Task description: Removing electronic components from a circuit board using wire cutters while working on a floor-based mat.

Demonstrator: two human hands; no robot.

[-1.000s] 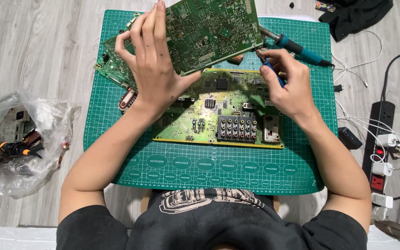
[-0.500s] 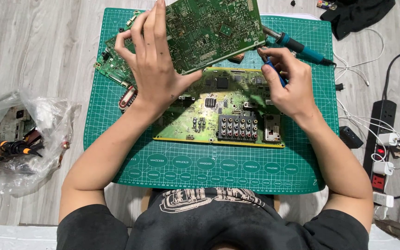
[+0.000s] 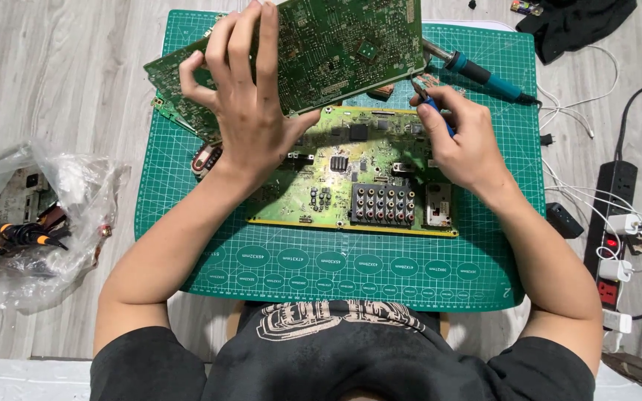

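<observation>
The left hand (image 3: pixel 250 111) grips a raised circuit board (image 3: pixel 343 44), fingers spread over its near-left corner and thumb on the edge; the board's far edge is cut off by the frame, and it hides part of the smaller boards (image 3: pixel 176 93) beneath. The right hand (image 3: pixel 462 137) is closed around a blue-handled tool (image 3: pixel 434 113), its tip hard to make out at the far edge of the flat circuit board (image 3: pixel 354 174). That board lies mid-mat; the green cutting mat (image 3: pixel 336 271) shows bare room nearer the person. A soldering iron (image 3: pixel 481 72) lies far right.
</observation>
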